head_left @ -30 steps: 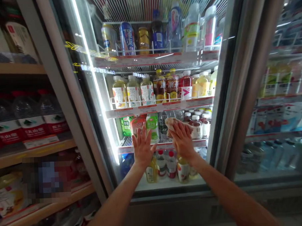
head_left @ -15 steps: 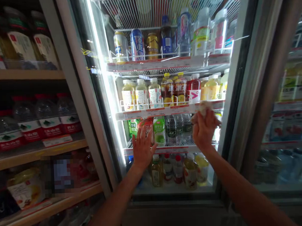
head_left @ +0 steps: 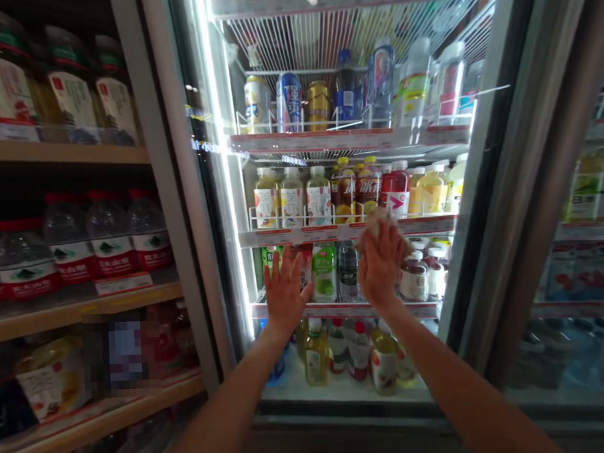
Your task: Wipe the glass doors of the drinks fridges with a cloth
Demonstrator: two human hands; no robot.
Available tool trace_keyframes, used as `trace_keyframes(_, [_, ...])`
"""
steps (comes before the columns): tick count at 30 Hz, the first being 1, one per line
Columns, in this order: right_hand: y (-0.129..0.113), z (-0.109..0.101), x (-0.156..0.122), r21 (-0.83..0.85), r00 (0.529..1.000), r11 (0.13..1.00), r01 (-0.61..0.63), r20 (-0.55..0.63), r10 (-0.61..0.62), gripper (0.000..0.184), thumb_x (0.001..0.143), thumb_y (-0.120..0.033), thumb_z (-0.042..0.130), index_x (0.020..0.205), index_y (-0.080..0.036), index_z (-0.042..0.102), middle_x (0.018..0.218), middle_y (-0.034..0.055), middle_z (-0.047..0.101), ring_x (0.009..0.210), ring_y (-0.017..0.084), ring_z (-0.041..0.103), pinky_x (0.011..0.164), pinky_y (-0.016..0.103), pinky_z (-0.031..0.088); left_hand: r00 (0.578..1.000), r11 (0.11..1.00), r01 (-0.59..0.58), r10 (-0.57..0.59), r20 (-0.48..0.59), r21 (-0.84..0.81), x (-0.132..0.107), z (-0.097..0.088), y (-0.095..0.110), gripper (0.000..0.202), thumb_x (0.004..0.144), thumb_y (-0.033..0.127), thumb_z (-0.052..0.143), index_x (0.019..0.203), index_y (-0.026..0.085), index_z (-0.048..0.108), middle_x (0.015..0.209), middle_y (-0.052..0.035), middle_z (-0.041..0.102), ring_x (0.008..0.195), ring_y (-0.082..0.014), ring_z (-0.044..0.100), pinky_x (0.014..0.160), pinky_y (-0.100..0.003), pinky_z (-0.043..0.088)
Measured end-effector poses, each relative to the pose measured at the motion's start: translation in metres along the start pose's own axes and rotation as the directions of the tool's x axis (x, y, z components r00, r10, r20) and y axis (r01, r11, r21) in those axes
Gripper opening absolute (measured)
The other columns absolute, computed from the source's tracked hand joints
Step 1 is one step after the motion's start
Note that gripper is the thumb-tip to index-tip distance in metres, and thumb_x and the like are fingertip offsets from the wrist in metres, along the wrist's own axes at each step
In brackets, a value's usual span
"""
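In front of me stands a lit drinks fridge with a glass door. My left hand lies on or close to the glass with its fingers spread and nothing in it. Behind it show a green bottle and other bottles, partly hidden. A crumpled beige cloth is under the fingers of my right hand, held against the glass near the price strip of a middle shelf. Dark-capped bottles show right of that hand.
At the left, a wooden shelf rack holds water bottles with red caps and large juice bottles. The fridge's metal frame runs down the right side, with another bottle-filled section beyond it. Drink cans stand on an upper shelf.
My right hand has moved left across the glass with the cloth, uncovering the dark-capped bottles. My left hand keeps nearly the same place. The view has shifted slightly.
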State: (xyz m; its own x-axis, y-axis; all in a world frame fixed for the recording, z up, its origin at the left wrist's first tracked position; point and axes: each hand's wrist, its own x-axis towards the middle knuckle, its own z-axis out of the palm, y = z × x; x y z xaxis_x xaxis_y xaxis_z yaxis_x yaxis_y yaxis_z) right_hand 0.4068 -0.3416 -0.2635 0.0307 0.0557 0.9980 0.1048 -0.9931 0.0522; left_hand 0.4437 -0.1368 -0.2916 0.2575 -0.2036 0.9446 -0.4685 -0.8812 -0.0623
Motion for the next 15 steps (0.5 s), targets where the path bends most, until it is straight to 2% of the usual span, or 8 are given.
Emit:
trace_keyframes(2, [-0.006,0.0,-0.005,0.08,0.955,0.969,0.233,0.167,-0.243,0.054,0.082,-0.016,0.042,0.136,-0.023,0.041,0.147,0.005,0.03,0.139,0.025,0.018,0.112,0.05,0.018,1.0,1.0,-0.001,0.001,-0.005,0.003,0.0,0.0,-0.001,0.061,0.083,0.043,0.054,0.138,0.02,0.037,0.146,-0.0126,0.033,0.14,-0.0275,0.015,0.11,-0.049,0.021])
trace_keyframes(4, [0.003,-0.005,-0.004,0.097,0.906,0.94,0.328,0.249,-0.342,0.051,0.083,-0.017,0.043,0.133,-0.026,0.043,0.145,0.0028,0.036,0.138,0.022,0.021,0.112,0.048,0.02,1.0,1.0,-0.004,0.004,-0.007,0.002,0.0,-0.001,-0.002,0.061,0.084,0.043,0.054,0.138,0.021,0.037,0.146,-0.0121,0.033,0.14,-0.0275,0.016,0.11,-0.048,0.022])
trace_keyframes(5, [0.013,-0.008,0.001,0.056,0.93,0.957,0.284,0.228,-0.289,0.051,0.083,-0.018,0.042,0.133,-0.026,0.043,0.145,0.0031,0.035,0.138,0.024,0.021,0.111,0.05,0.02,1.0,1.0,-0.006,0.006,-0.004,-0.002,0.0,-0.001,-0.002,0.062,0.084,0.042,0.054,0.139,0.021,0.036,0.147,-0.0118,0.032,0.14,-0.0276,0.017,0.11,-0.048,0.022])
trace_keyframes(7, [0.035,-0.012,0.014,-0.055,0.997,0.997,0.049,0.065,-0.045,0.052,0.084,-0.021,0.041,0.136,-0.023,0.041,0.149,0.0063,0.027,0.138,0.029,0.018,0.108,0.056,0.021,1.0,1.0,-0.006,0.006,0.006,-0.012,-0.001,0.0,-0.001,0.063,0.084,0.041,0.054,0.14,0.022,0.033,0.147,-0.011,0.03,0.14,-0.0275,0.016,0.11,-0.048,0.022])
trace_keyframes(9, [0.047,-0.013,0.025,-0.089,0.982,0.983,-0.16,-0.114,0.15,0.054,0.085,-0.021,0.039,0.139,-0.02,0.036,0.151,0.0092,0.018,0.138,0.033,0.015,0.106,0.06,0.02,1.0,1.0,-0.003,0.003,0.008,-0.024,-0.001,0.001,-0.001,0.065,0.084,0.041,0.054,0.141,0.022,0.031,0.148,-0.0107,0.029,0.14,-0.0276,0.015,0.111,-0.049,0.021])
trace_keyframes(10, [0.047,-0.013,0.026,-0.085,0.975,0.979,-0.185,-0.137,0.173,0.055,0.085,-0.021,0.038,0.14,-0.02,0.034,0.152,0.0097,0.017,0.138,0.034,0.014,0.106,0.061,0.019,1.0,1.0,-0.001,0.001,0.007,-0.028,-0.001,0.002,-0.001,0.065,0.084,0.04,0.054,0.141,0.021,0.03,0.148,-0.0109,0.028,0.14,-0.0278,0.014,0.111,-0.049,0.021])
trace_keyframes(12, [0.038,-0.011,0.021,-0.047,0.999,0.998,-0.033,-0.003,0.033,0.056,0.085,-0.021,0.038,0.141,-0.022,0.032,0.151,0.0081,0.02,0.138,0.031,0.016,0.108,0.059,0.018,1.0,1.0,0.002,-0.002,-0.002,-0.03,-0.002,0.003,-0.001,0.064,0.084,0.041,0.054,0.141,0.02,0.031,0.148,-0.012,0.029,0.14,-0.0286,0.015,0.11,-0.05,0.02])
trace_keyframes(15, [0.032,-0.011,0.009,0.052,0.934,0.963,0.266,0.236,-0.27,0.054,0.085,-0.02,0.042,0.138,-0.03,0.036,0.147,0.0027,0.032,0.137,0.024,0.024,0.111,0.051,0.019,1.0,1.0,-0.009,0.009,-0.003,-0.019,-0.003,0.001,-0.003,0.062,0.084,0.04,0.053,0.139,0.019,0.035,0.147,-0.0134,0.031,0.139,-0.03,0.017,0.109,-0.05,0.022])
